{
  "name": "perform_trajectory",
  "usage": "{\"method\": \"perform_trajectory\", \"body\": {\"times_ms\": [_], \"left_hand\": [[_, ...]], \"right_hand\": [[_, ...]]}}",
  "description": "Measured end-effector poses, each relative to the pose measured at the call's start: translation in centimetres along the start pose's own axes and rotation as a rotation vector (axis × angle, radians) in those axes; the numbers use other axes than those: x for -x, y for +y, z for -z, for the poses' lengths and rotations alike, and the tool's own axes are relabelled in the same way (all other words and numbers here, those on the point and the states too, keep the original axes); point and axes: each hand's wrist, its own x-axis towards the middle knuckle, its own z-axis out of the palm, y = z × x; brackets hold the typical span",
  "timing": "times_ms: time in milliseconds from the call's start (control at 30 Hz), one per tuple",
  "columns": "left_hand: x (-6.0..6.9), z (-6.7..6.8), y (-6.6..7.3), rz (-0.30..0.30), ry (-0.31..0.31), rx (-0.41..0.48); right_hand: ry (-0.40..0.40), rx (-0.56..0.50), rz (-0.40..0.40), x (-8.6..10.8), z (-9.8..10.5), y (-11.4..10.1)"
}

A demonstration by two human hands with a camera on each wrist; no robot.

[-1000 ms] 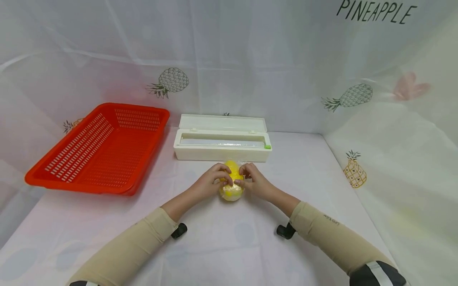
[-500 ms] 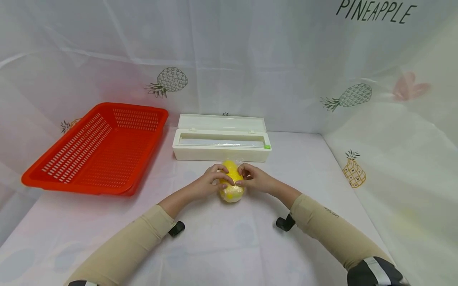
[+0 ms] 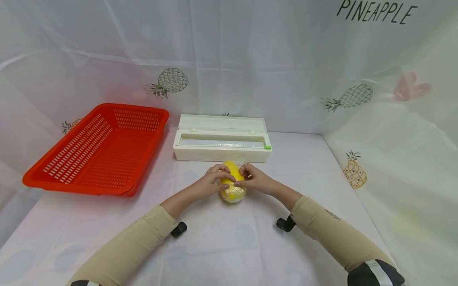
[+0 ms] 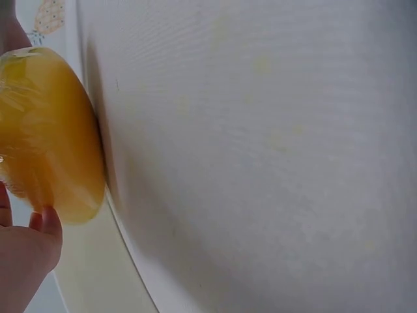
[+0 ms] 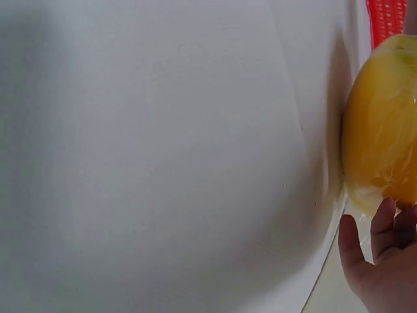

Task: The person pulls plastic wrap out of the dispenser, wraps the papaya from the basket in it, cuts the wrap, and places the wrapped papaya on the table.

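A yellow oblong fruit (image 3: 233, 194), its exact kind unclear, lies on the table wrapped in shiny cling film (image 3: 237, 187). From the left, my left hand (image 3: 212, 182) bends its fingers over the top of the fruit and pinches the film. My right hand (image 3: 258, 180) pinches the film from the other side, thumb and fingertips close to the left fingers. Up close in the left wrist view, the wrapped fruit (image 4: 55, 137) shows creased film, with left fingers (image 4: 49, 225) against its end. Right fingers (image 5: 384, 218) touch the wrapped fruit (image 5: 381, 124) in the right wrist view.
Behind the fruit stands a white cling film box (image 3: 222, 153), lid raised, roll inside, with a green slider at its right end. A red slotted basket (image 3: 143, 169) is at the left. A pineapple-print sheet (image 3: 286, 79) hangs behind the cloth-covered table (image 3: 222, 250).
The wrapped fruit has shifted very slightly toward me and tilted a little. Both hands stay on it, and the left fingers reach a bit further right across the top.
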Motion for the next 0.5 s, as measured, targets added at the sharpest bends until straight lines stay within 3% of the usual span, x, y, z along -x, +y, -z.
{"method": "perform_trajectory", "body": {"times_ms": [200, 500], "left_hand": [[0.0, 0.0, -0.1, -0.005, 0.007, 0.006], [0.2, 0.3, 0.0, -0.021, -0.033, -0.029]], "right_hand": [[-0.006, 0.02, -0.03, -0.6, 0.3, 0.5], [-0.124, -0.075, -0.011, -0.8, 1.5, 1.7]]}}
